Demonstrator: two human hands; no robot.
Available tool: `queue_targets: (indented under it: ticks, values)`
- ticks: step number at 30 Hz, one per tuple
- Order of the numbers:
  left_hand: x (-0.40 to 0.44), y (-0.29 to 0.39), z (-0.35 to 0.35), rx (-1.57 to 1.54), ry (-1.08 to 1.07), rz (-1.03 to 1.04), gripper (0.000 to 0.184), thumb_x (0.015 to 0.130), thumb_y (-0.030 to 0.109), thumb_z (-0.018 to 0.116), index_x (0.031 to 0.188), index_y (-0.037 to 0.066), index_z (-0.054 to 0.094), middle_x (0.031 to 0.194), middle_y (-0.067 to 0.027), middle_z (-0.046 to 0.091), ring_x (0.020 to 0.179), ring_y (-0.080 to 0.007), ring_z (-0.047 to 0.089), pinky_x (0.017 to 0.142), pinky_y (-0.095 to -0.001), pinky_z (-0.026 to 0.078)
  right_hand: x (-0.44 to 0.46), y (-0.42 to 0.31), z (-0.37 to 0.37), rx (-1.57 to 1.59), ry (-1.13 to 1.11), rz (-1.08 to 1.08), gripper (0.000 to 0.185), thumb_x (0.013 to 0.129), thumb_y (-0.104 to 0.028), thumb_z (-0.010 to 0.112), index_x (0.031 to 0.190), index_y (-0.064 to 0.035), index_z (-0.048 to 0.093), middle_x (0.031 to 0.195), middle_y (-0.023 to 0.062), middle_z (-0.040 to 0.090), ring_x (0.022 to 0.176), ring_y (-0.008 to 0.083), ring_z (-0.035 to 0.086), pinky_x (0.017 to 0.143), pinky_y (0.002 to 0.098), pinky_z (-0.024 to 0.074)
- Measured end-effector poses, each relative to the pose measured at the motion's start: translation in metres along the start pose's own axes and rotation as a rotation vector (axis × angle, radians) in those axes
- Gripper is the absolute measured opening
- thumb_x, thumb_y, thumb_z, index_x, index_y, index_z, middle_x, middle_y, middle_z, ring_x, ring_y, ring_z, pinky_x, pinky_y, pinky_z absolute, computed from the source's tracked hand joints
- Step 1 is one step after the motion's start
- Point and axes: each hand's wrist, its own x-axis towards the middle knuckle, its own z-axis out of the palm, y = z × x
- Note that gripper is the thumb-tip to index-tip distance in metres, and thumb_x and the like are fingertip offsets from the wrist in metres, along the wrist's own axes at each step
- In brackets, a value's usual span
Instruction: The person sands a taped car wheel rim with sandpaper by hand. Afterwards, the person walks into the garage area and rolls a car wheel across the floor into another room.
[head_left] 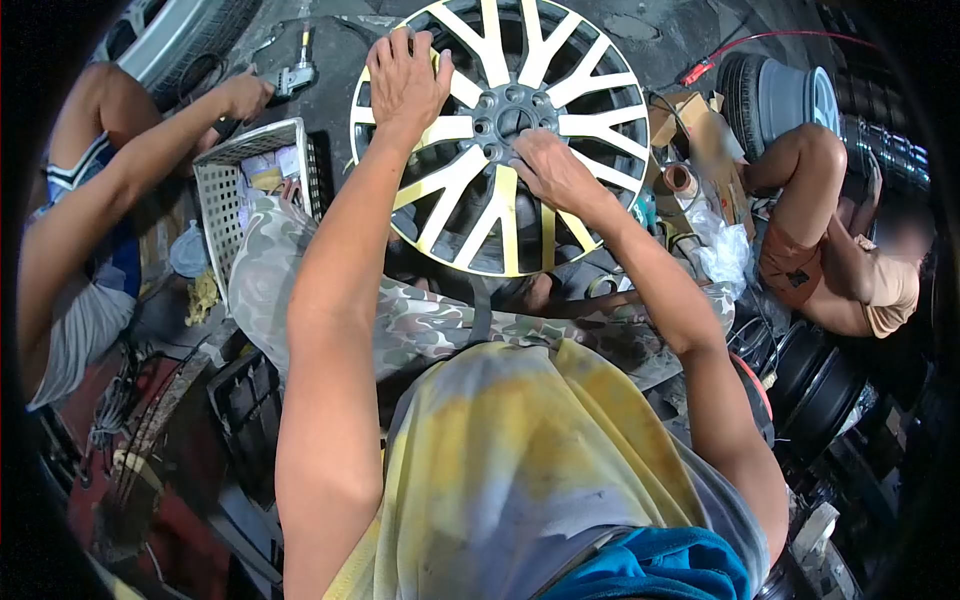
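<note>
A multi-spoke wheel rim (490,232) with pale spokes, some tinted yellow, lies face up in front of me above my camouflage-clad legs. My left hand (408,82) rests on the upper left of the rim, its fingers spread toward the outer edge. Near the hub, my right hand (555,168) touches the lower right side of the centre. Its fingers are curled and pressed together; whatever may be under them is hidden. Round bolt holes ring the hub beside its fingertips.
At the left, a person's hand (245,97) is near a power tool (294,78). A pale plastic basket (222,195) holds small items. Another person sits at the right beside a wheel (790,98). Cardboard (705,130), a tape roll (680,180) and plastic bag (727,248) lie right of the rim.
</note>
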Motion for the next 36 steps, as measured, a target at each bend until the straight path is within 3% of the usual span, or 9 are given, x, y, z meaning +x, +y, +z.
queue_targets:
  ticks: [6, 9, 13, 19, 25, 28, 31, 34, 36]
  values:
    - [0.0, 0.001, -0.009, -0.082, -0.026, 0.016, 0.04, 0.094, 0.035, 0.062, 0.117, 0.002, 0.06, 0.111, -0.0227, 0.057, 0.11, -0.0412, 0.051, 0.099, -0.0513, 0.04, -0.009, 0.034, 0.021, 0.005, -0.08, -0.174, 0.018, 0.08, -0.011, 0.06, 0.092, 0.0008, 0.057, 0.092, 0.0206, 0.059, 0.085, 0.0396, 0.057, 0.08, 0.0482, 0.0472]
    - [-0.009, -0.003, 0.027, -0.082, 0.023, -0.037, 0.047, 0.094, 0.035, 0.063, 0.128, 0.003, 0.059, 0.124, -0.0253, 0.057, 0.12, -0.0448, 0.049, 0.105, -0.0556, 0.036, -0.017, 0.05, 0.033, 0.047, 0.121, 0.133, 0.012, 0.082, -0.012, 0.058, 0.09, -0.0032, 0.057, 0.088, 0.0192, 0.059, 0.085, 0.0399, 0.06, 0.074, 0.0483, 0.0516]
    - [0.009, 0.017, -0.009, -0.046, -0.06, -0.02, 0.034, 0.092, 0.027, 0.062, 0.113, 0.0, 0.058, 0.113, -0.0207, 0.054, 0.115, -0.0399, 0.049, 0.105, -0.0519, 0.036, -0.023, 0.006, -0.05, 0.119, 0.232, 0.128, 0.015, 0.087, -0.012, 0.063, 0.094, -0.0003, 0.057, 0.09, 0.0198, 0.058, 0.088, 0.0414, 0.059, 0.08, 0.0499, 0.0486]
    - [0.009, 0.016, -0.017, -0.065, -0.115, -0.007, 0.033, 0.09, 0.026, 0.066, 0.11, 0.001, 0.057, 0.115, -0.019, 0.052, 0.113, -0.0372, 0.049, 0.104, -0.0499, 0.037, -0.061, -0.009, -0.066, 0.056, 0.246, 0.187, 0.022, 0.086, -0.017, 0.066, 0.1, 0.0001, 0.062, 0.093, 0.0182, 0.061, 0.094, 0.0391, 0.06, 0.085, 0.0485, 0.0481]
    - [0.034, 0.045, -0.042, -0.155, -0.436, 0.077, 0.029, 0.087, 0.025, 0.07, 0.105, 0.004, 0.06, 0.115, -0.0177, 0.053, 0.113, -0.0373, 0.049, 0.096, -0.0504, 0.043, -0.087, -0.019, -0.057, 0.069, 0.341, 0.232, 0.017, 0.086, -0.015, 0.068, 0.094, -0.0014, 0.061, 0.093, 0.0164, 0.059, 0.094, 0.0377, 0.06, 0.082, 0.0472, 0.0487]
    - [0.03, 0.066, -0.059, -0.317, -0.624, 0.147, 0.028, 0.086, 0.026, 0.07, 0.1, 0.002, 0.067, 0.104, -0.017, 0.064, 0.102, -0.0358, 0.06, 0.089, -0.0469, 0.049, -0.092, -0.025, -0.058, 0.1, 0.365, 0.241, 0.02, 0.087, -0.017, 0.07, 0.096, -0.0019, 0.061, 0.094, 0.0166, 0.059, 0.093, 0.0382, 0.06, 0.079, 0.0469, 0.0493]
    - [0.019, 0.091, -0.085, -0.638, -1.005, 0.12, 0.035, 0.084, 0.031, 0.074, 0.103, 0.001, 0.071, 0.091, -0.0168, 0.072, 0.084, -0.0284, 0.07, 0.08, -0.0379, 0.054, -0.09, -0.038, -0.063, 0.242, 0.443, 0.284, 0.022, 0.09, -0.022, 0.069, 0.096, -0.0014, 0.063, 0.084, 0.0152, 0.058, 0.081, 0.033, 0.061, 0.073, 0.0428, 0.0483]
    - [0.007, 0.1, -0.102, -0.96, -1.174, 0.038, 0.032, 0.09, 0.027, 0.075, 0.107, 0.001, 0.07, 0.088, -0.006, 0.072, 0.081, -0.0123, 0.065, 0.073, -0.0293, 0.052, -0.077, -0.062, -0.088, 0.695, 0.473, 0.436, 0.025, 0.093, -0.026, 0.07, 0.098, -0.0013, 0.066, 0.077, 0.0048, 0.062, 0.073, 0.0109, 0.055, 0.068, 0.03, 0.0465]
    - [0.006, 0.101, -0.109, -1.147, -1.173, -0.067, 0.024, 0.093, 0.021, 0.072, 0.107, 0.002, 0.07, 0.09, -0.0054, 0.071, 0.083, -0.0119, 0.064, 0.075, -0.0271, 0.052, -0.061, -0.06, -0.088, 0.665, 0.572, 0.332, 0.031, 0.091, -0.029, 0.072, 0.102, -0.0003, 0.068, 0.082, 0.0086, 0.067, 0.077, 0.0129, 0.06, 0.071, 0.0327, 0.049]
